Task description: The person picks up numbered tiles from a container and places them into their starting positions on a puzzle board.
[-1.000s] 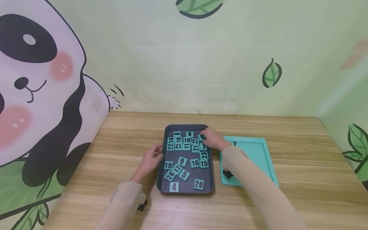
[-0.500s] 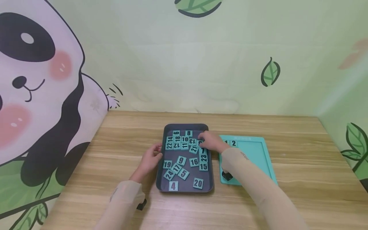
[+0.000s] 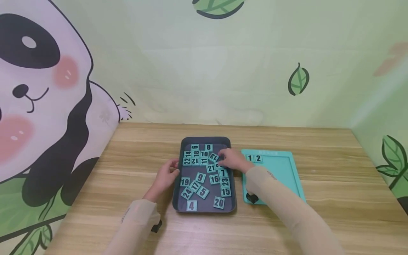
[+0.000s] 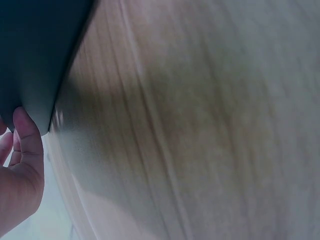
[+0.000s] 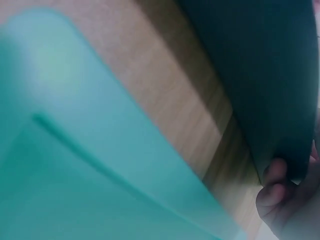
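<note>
Number tiles lie scattered in a dark grey tray (image 3: 207, 209). My right hand (image 3: 234, 160) reaches in over the tray's right wall. Its fingertips are on a tile (image 3: 218, 165) that they partly hide, just above tile 7 (image 3: 223, 173). Tile 13 (image 3: 214, 157) sits tilted right beside these fingers. In the right wrist view, the other fingers (image 5: 272, 195) are bent beside the tray's outer wall (image 5: 260, 90). My left hand (image 3: 167, 175) rests at the tray's left side, and the left wrist view has its thumb (image 4: 27, 130) against the outer wall.
Close to the tray's right side lies a turquoise board (image 3: 283, 170) with a raised frame, partly under my right sleeve. Tiles 1 (image 3: 250, 158) and 2 (image 3: 258, 158) sit at its upper left. A printed wall cloth (image 3: 204, 71) stands behind the wooden table (image 3: 140, 141).
My right hand has slid the tile under its fingers toward me, shoving tiles 7, 23 and 15 down the tray's right side. Tiles 13 and 21 have shifted too. The left hand stays put.
</note>
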`<state>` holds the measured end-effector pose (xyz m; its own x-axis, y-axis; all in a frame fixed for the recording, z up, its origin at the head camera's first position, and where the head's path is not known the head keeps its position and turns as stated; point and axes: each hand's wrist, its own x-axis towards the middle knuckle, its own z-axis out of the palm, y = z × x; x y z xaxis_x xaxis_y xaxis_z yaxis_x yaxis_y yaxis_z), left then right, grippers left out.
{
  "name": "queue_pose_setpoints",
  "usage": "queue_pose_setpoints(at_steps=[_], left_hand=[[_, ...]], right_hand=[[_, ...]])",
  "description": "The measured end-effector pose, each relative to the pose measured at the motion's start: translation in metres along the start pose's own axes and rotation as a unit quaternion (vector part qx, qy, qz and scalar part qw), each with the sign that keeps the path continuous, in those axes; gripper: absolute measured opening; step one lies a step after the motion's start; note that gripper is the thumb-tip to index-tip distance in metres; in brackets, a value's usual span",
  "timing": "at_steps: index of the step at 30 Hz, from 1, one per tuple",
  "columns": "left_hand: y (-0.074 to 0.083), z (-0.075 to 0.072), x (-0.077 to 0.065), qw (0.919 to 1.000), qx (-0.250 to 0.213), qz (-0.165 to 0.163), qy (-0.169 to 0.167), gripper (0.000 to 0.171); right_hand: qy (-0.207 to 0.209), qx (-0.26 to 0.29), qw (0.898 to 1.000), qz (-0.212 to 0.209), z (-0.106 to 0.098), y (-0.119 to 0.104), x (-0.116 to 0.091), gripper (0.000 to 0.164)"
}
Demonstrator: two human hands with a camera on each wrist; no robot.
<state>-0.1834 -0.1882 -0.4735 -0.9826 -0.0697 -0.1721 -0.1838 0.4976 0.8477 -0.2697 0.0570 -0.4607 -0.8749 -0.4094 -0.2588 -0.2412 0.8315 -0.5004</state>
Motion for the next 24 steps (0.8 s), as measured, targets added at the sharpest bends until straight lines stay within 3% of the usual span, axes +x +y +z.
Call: queue_pose_setpoints(at_steps=[15,24], left_hand=[[0.001,0.0,0.0,1.0,0.006,-0.002,-0.001,0.04],[-0.001,-0.001,0.0,1.0,0.004,-0.008,-0.002,0.04]], right_hand=[[-0.009,-0.047,0.998,-0.031,-0.011,-0.006,-0.013,0.034],[-0.015,-0.029,0.999,-0.036,-0.002,-0.003,-0.012,0.032]])
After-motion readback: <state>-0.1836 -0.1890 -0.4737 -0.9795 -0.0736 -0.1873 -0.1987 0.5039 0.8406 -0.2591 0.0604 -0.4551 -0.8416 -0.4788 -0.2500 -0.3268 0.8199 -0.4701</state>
